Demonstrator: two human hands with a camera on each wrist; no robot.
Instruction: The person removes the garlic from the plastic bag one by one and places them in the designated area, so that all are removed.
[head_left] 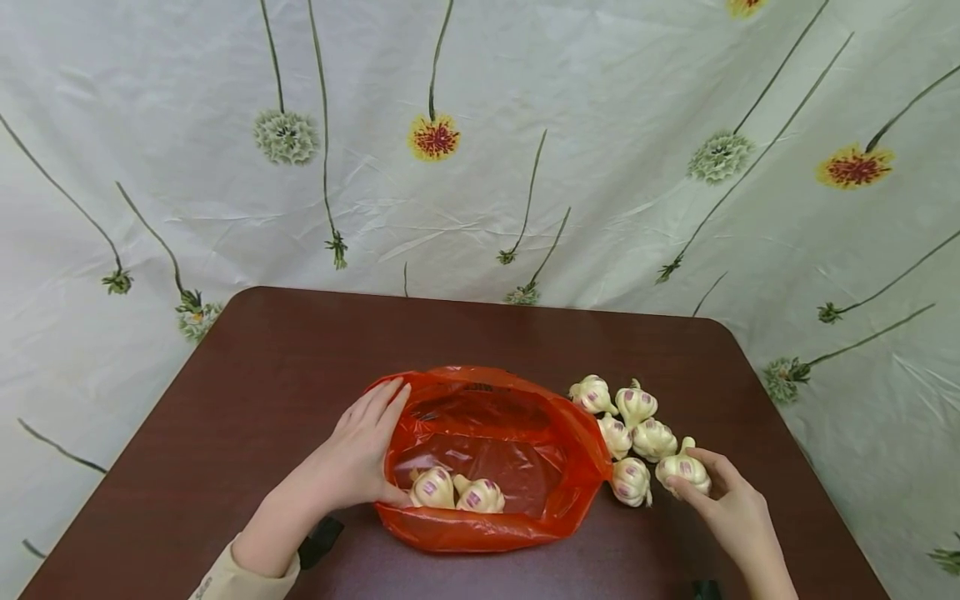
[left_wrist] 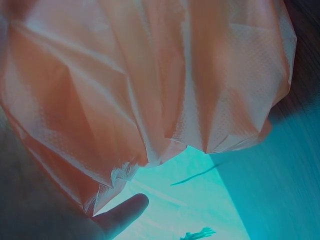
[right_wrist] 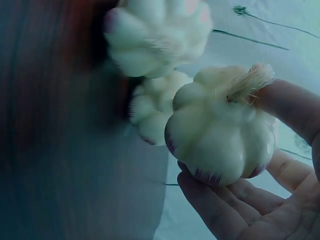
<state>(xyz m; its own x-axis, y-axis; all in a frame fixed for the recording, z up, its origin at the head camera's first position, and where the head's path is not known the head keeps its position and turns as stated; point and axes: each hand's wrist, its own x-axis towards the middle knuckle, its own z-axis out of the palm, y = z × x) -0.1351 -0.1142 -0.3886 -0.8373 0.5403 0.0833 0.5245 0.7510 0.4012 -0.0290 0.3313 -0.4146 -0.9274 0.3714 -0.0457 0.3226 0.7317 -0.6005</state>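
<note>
A red plastic bag [head_left: 480, 533] lies with its mouth spread wide on the table. Inside it, along the near side, sit two garlic bulbs [head_left: 433, 487]. My left hand [head_left: 360, 454] rests on the bag's left rim, fingers and thumb spread far apart; in the left wrist view the bag's crinkled wall [left_wrist: 150, 75] fills most of the picture, with one straight fingertip [left_wrist: 130, 207] below it. To the right of the bag, my right hand [head_left: 731, 504] grips a pale garlic bulb [right_wrist: 220, 130] with purple streaks between thumb and fingers.
Several loose garlic bulbs [head_left: 654, 440] cluster between the bag and my right hand, the nearest ones close beside the bag's right end. The dark brown table [head_left: 300, 350] has rounded far corners. Behind it hangs a pale cloth [head_left: 480, 183] printed with flowers.
</note>
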